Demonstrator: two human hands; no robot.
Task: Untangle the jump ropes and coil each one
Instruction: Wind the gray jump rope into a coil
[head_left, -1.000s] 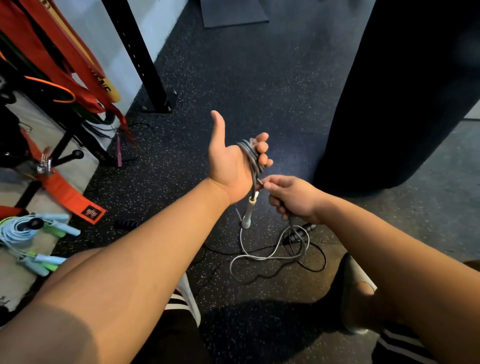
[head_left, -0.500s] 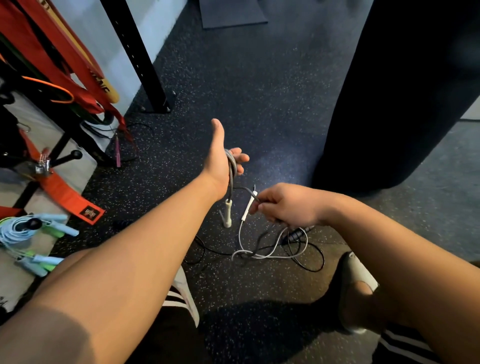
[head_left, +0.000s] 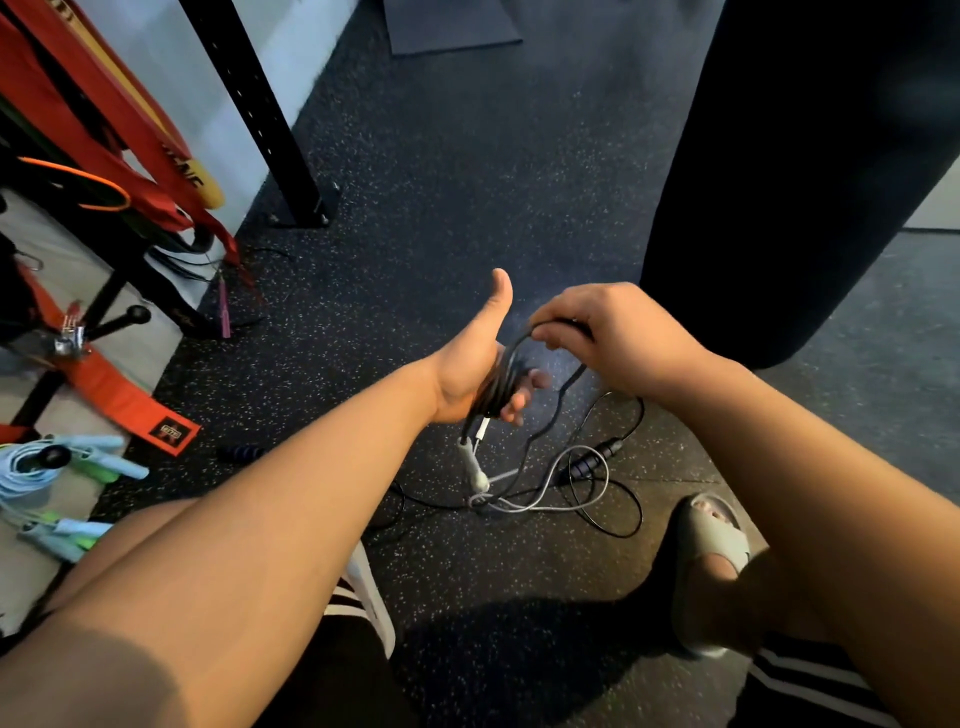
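A grey jump rope (head_left: 501, 384) is wound in several turns around my left hand (head_left: 475, 358), whose thumb points up and whose fingers curl under the coil. Its pale grey handle (head_left: 474, 465) dangles below the palm. My right hand (head_left: 605, 332) pinches a loop of the same rope just above and right of the coil. The rope's loose tail (head_left: 540, 499) runs down to the floor and lies mixed with a thin black jump rope (head_left: 621, 512) that has a dark handle (head_left: 592, 460).
A black punching bag (head_left: 810, 171) hangs close on the right. A black rack post (head_left: 260, 114) and orange straps (head_left: 119, 395) stand at left. Coiled light-blue ropes (head_left: 31, 467) lie on the pale floor at far left. A small purple handle (head_left: 241, 453) lies near them. My sandalled foot (head_left: 709, 545) is at lower right.
My right hand has risen from below the coil to above it, carrying a loop of grey rope over my left hand. Less rope lies on the floor.
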